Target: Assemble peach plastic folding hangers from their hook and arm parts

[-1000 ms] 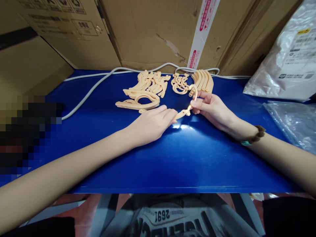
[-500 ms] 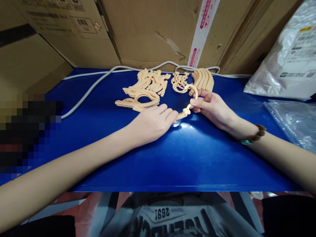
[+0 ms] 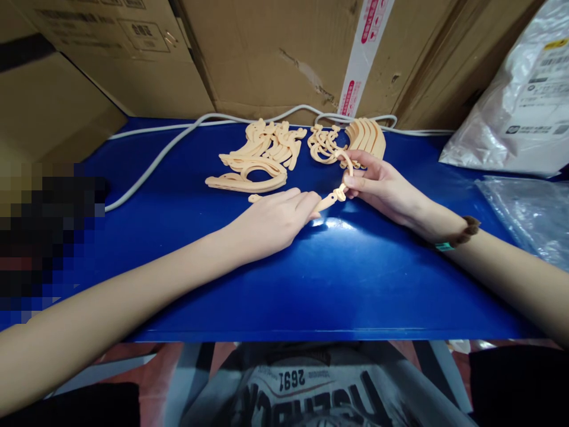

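Gripping a slim cream plastic bar (image 3: 327, 203) with the left hand (image 3: 282, 222), closed over it from above; on the glossy blue tabletop (image 3: 288, 296) or just above, cannot tell which. Pinching a curved cream plastic hook (image 3: 349, 164) between thumb and fingers of the right hand (image 3: 377, 181), meeting the bar's exposed end, near loose cream hooks (image 3: 324, 159) and a fanned row of curved cream pieces (image 3: 367, 139). Apparently fitting or turning hook against bar at the joint; cannot tell whether fully seated. Next, probably calling for a steady left hold and a small, controlled right-hand push or twist. Beyond the left hand, lying untouched: a cream heap (image 3: 255, 142) and a nearer stack of cream arms (image 3: 235, 184).
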{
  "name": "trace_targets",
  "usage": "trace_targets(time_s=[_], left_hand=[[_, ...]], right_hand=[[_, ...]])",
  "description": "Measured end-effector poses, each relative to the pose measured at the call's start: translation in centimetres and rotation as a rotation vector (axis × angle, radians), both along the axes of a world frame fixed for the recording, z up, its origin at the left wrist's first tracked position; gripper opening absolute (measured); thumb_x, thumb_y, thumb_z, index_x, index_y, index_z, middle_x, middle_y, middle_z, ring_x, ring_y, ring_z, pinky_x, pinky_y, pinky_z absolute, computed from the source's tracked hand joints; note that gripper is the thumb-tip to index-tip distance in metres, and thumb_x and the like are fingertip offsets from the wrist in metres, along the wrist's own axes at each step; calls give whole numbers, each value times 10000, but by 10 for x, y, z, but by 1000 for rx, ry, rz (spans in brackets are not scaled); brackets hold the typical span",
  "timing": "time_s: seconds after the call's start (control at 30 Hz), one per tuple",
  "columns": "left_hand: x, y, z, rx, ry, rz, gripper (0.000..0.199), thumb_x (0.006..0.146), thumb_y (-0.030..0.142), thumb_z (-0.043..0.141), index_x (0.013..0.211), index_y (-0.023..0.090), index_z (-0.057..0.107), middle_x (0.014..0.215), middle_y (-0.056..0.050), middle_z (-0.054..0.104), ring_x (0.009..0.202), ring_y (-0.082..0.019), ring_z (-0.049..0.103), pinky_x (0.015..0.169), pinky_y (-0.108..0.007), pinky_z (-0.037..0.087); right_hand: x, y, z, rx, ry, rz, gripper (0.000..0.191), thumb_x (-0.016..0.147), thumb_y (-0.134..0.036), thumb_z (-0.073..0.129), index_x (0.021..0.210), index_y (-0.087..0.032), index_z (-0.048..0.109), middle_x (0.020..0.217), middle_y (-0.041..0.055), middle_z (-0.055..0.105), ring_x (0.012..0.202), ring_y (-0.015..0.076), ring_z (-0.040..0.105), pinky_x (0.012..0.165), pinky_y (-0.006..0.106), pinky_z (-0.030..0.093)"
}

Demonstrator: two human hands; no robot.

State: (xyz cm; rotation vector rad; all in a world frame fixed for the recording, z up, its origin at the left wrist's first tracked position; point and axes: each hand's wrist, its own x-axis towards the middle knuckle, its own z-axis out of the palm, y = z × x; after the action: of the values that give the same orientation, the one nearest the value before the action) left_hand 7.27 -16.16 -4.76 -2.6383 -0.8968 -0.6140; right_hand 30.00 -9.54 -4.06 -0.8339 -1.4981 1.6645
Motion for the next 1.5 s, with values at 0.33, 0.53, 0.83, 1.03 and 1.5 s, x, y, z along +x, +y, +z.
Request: trace_targets(time_s=[0.33,0.53,0.83,1.03,1.5], left_hand=[[-1,0,1,-33,47,24,297,1054,231,293,903,141,532,734,-36,577,665,-175,557,581,-279,367],[-1,-2,1,-170,43,20,250,1045,218,321,924,145,527,753,-35,577,678,-171,560,574,-264,372],[-2,-2,2,-323,19,48,212,1038,248,340,949,148,505,771,-24,591,645,-162,552,553,-248,369],[-3,0,1,-192,66,72,252,1039,244,333,937,151,543,728,-23,577,628,-171,549,536,-267,350],[-3,3,0,73,142,84,415,1056,280,276,878,129,619,668,-41,594,619,-188,579,547,-309,367]], right_hand=[[1,-2,0,63,-53,-1,529,712,-304,829,1146,-233,534,684,-62,618,655,121,586,605,261,424],[2,-1,1,62,-64,31,493,710,-296,828,1112,-234,550,697,-65,595,665,120,602,606,255,430],[3,-3,2,92,-72,36,465,722,-287,819,1101,-234,556,703,-60,582,669,117,595,621,253,447],[1,-4,3,118,-79,14,483,710,-307,830,1103,-230,561,693,-56,582,665,118,588,616,255,454],[0,-5,-1,167,-114,-22,508,731,-318,816,1121,-239,499,681,-64,598,645,129,583,612,283,471]])
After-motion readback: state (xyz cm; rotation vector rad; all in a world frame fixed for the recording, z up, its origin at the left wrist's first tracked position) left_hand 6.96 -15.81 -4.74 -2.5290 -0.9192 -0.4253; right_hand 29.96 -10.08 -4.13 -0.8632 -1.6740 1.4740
